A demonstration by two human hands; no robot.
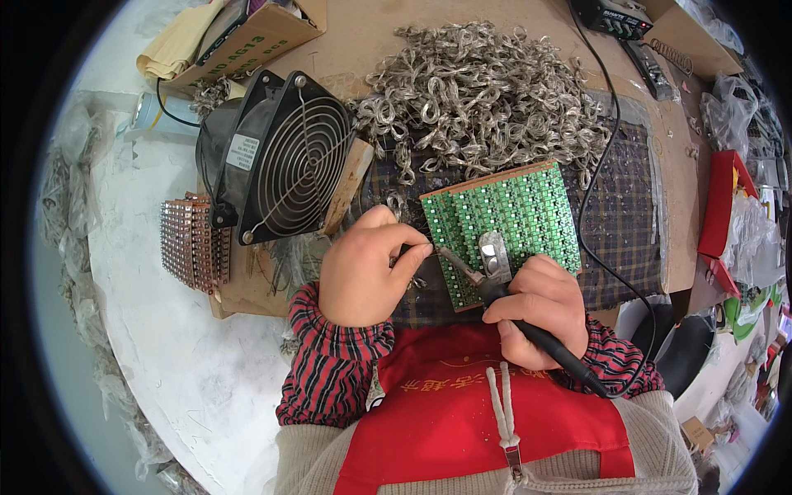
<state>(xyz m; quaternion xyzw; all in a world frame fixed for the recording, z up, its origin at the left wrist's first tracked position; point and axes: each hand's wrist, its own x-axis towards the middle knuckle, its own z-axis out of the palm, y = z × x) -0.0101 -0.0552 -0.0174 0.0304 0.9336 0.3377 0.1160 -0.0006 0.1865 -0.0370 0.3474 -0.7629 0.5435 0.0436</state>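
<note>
My right hand (pixel 540 318) is wrapped round a black-handled soldering iron (pixel 544 337). The iron's metal tip points up and left to the left edge of a green circuit board panel (pixel 520 206), which carries rows of small parts. Just beyond the tip, my left hand (pixel 367 268) pinches a thin wire (pixel 432 251) between thumb and forefinger at that same edge. Most of the wire is hidden by the hand. A shiny silver piece (pixel 494 257) shows over the panel, close to my right fingers; its kind is unclear. The panel lies on a dark checked cloth (pixel 619 214).
Behind the panel rises a big heap of looped silvery wires (pixel 478 91). A black fan with a round grille (pixel 301 161) stands at left, beside stacked brownish boards (pixel 194 239). The iron's black cord (pixel 615 107) runs along the right. A red box (pixel 722 206) sits farther right.
</note>
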